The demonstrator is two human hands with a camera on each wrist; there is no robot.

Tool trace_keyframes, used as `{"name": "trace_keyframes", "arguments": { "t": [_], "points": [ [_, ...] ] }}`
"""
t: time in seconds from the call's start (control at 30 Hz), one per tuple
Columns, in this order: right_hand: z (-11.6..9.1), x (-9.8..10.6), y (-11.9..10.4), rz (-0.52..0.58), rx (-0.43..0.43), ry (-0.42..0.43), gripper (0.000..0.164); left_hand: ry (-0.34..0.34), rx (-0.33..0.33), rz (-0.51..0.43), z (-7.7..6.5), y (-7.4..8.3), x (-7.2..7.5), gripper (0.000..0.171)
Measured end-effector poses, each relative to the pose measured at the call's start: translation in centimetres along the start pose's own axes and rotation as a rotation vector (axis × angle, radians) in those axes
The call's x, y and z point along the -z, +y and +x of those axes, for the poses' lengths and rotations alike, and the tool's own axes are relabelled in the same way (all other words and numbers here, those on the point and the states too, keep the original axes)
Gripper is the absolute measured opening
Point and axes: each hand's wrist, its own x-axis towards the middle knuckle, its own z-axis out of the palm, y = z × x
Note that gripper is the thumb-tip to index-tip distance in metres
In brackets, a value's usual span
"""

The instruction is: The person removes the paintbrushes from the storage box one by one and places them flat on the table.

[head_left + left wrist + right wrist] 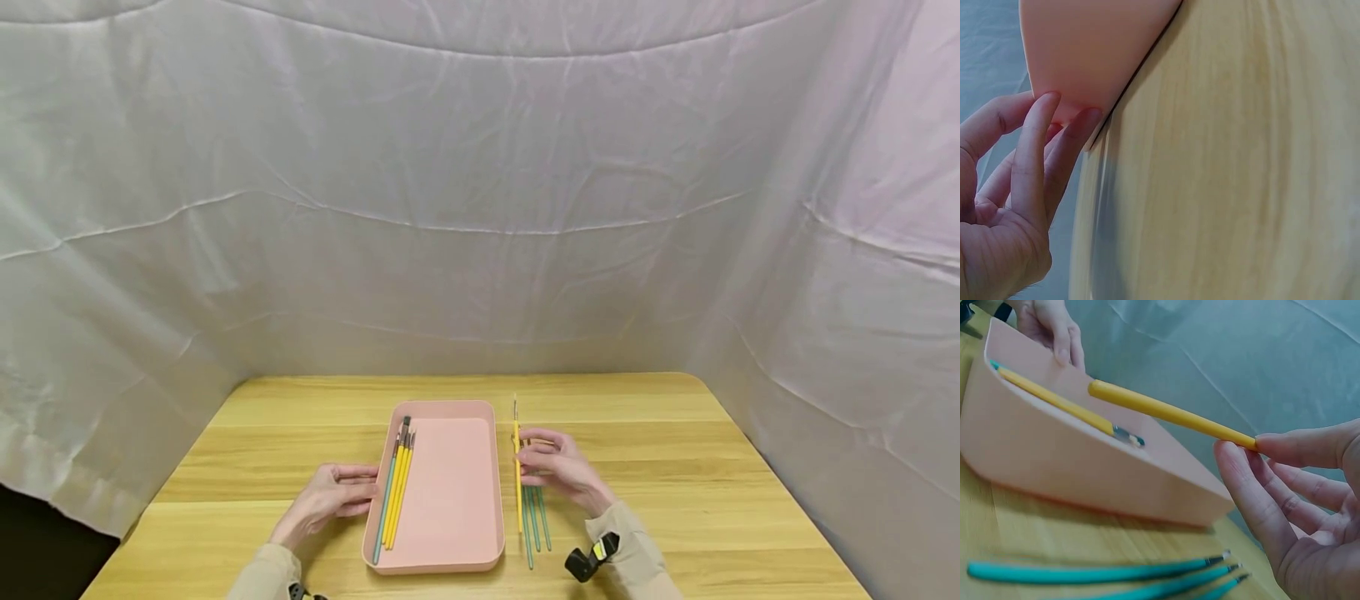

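Observation:
My right hand (558, 467) pinches a slim yellow paintbrush (1160, 410) between thumb and fingertip, its bristles pointing to the far side. The brush is raised beside the right wall of a pink tray (450, 492). Under that hand lie three teal paintbrushes (1085, 572) on the table, partly covered by it in the head view. At the tray's left side, my left hand (330, 498) touches the outer wall with extended fingertips (1088, 115). Inside the tray, along its left wall, yellow paintbrushes (396, 500) lie next to a teal paintbrush (384, 508).
The wooden table (675, 467) carries the tray near its middle front. Grey cloth (480, 283) hangs behind the table and on both sides. A wrist camera (588, 557) is strapped on at the right sleeve.

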Motion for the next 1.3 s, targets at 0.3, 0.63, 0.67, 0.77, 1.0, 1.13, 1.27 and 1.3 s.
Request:
{"name": "trace_keyframes", "arguments": {
  "t": [0.3, 0.63, 0.67, 0.77, 1.0, 1.13, 1.27, 1.3],
  "points": [
    [-0.7, 2.2, 1.2, -0.040, -0.021, 0.017, 0.049, 0.010, 0.007, -0.006, -0.1, 0.1, -0.1, 0.056],
    [-1.3, 3.4, 1.9, -0.066, -0.051, 0.059, 0.056, -0.002, -0.002, -0.008, -0.1, 0.2, -0.2, 0.056],
    [-1.3, 3.5, 2.0, -0.068, -0.052, 0.058, 0.055, -0.002, -0.003, -0.008, -0.1, 0.2, -0.2, 0.056],
    [-1.5, 3.7, 2.1, -0.073, -0.063, 0.064, 0.054, -0.004, -0.003, -0.007, -0.1, 0.2, -0.2, 0.056],
    [-1.7, 4.0, 2.2, -0.101, -0.083, 0.099, 0.053, -0.004, -0.003, -0.006, -0.1, 0.1, -0.2, 0.056],
    [-1.7, 4.0, 2.3, -0.130, -0.092, 0.111, 0.050, -0.003, -0.002, -0.007, -0.1, 0.2, -0.2, 0.056],
    [-1.6, 4.0, 2.5, -0.160, -0.089, 0.120, 0.049, -0.010, -0.004, -0.011, -0.1, 0.2, -0.2, 0.056],
    [-1.6, 4.0, 2.5, -0.168, -0.087, 0.125, 0.049, -0.012, -0.005, -0.011, -0.1, 0.2, -0.2, 0.056]
  ]
}}
